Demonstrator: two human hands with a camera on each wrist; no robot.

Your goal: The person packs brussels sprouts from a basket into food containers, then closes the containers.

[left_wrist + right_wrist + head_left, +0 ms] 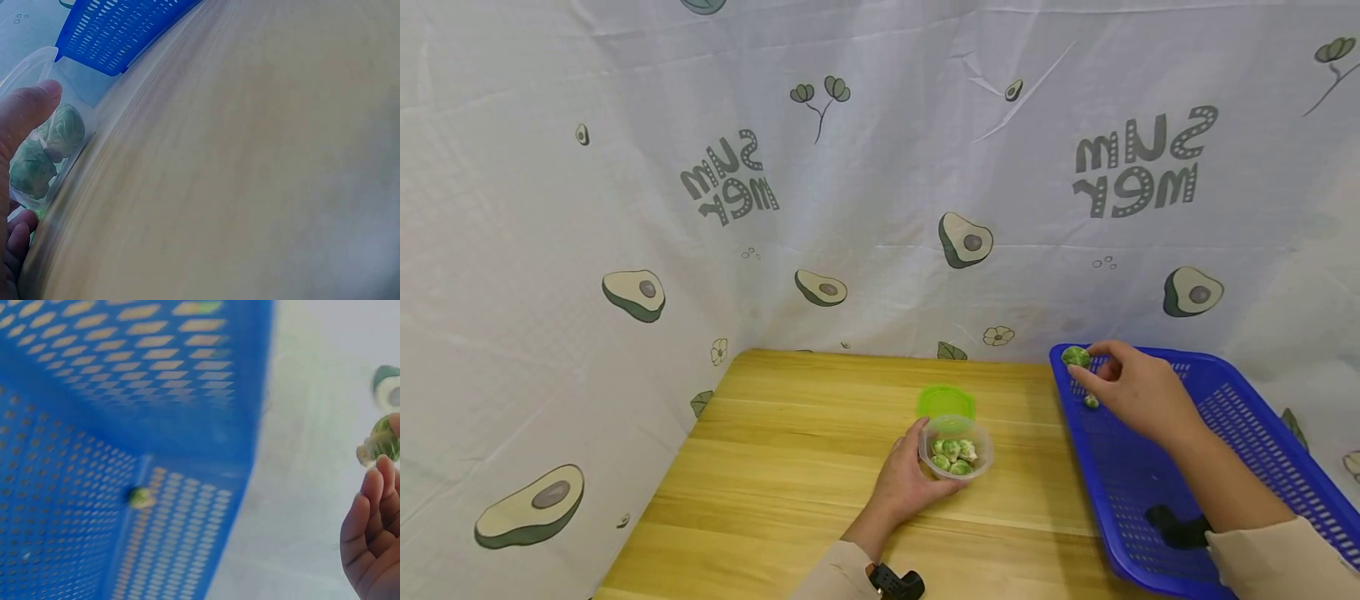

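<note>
My left hand (904,477) holds a clear plastic container (983,451) on the table, thumb and fingers around its side. Inside it lie several green Brussels sprouts (951,450); two show through the wall in the left wrist view, near my thumb (31,109). Over the far left corner of a blue basket (1101,492), my right hand (1138,390) pinches one Brussels sprout (1076,357) between thumb and fingers. The right wrist view shows this sprout (382,442) at the fingertips. Another, smaller sprout (1091,402) lies in the basket's far corner.
A green lid (946,403) lies on the wooden table (790,442) just behind the container. The basket stands along the table's right side, with high perforated walls. A white curtain (880,183) with avocado prints hangs behind and to the left.
</note>
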